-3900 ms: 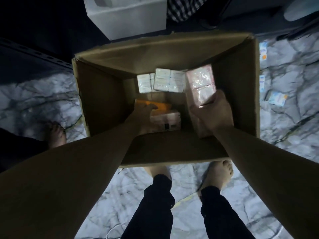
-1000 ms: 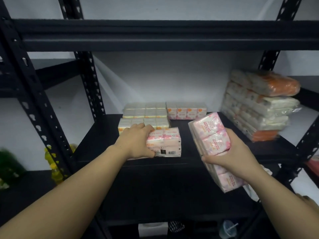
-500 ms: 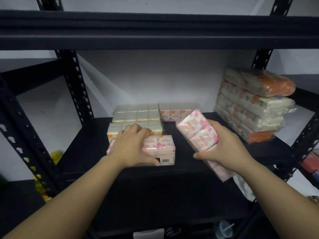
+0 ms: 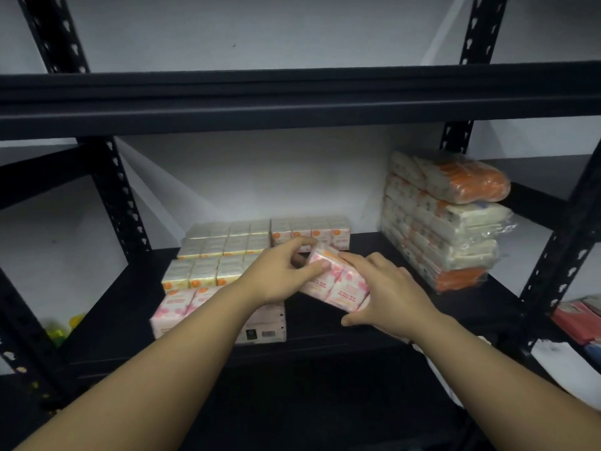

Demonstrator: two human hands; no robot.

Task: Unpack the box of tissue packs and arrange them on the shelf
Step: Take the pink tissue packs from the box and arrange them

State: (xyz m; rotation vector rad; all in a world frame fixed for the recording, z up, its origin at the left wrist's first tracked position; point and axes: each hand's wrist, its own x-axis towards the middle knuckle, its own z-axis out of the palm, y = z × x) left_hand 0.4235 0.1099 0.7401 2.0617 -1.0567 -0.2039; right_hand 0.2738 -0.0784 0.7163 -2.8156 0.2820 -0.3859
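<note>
Both hands are on a pink-and-white plastic-wrapped block of small tissue packs (image 4: 338,284), held tilted just above the black metal shelf board (image 4: 383,315), a little right of the middle. The left hand (image 4: 279,275) pinches the block's far left corner between thumb and curled fingers; the right hand (image 4: 387,294) lies over its right side with fingers spread across the top and the thumb hooked under the near edge.

It looks light and soft: wrapped paper that gives under a squeeze, with a slick film skin that could slide through a loose hold. I would take it by the two short ends, palms flat, rather than by a corner, so the wrap does not tear or buckle.

To the left, a matching pink block with a barcode panel (image 4: 260,323) sits at the near edge, behind it rows of cream-and-orange tissue blocks (image 4: 221,252). On the far right stands a stack of clear-bagged orange-and-white tissue bundles (image 4: 445,216).
</note>
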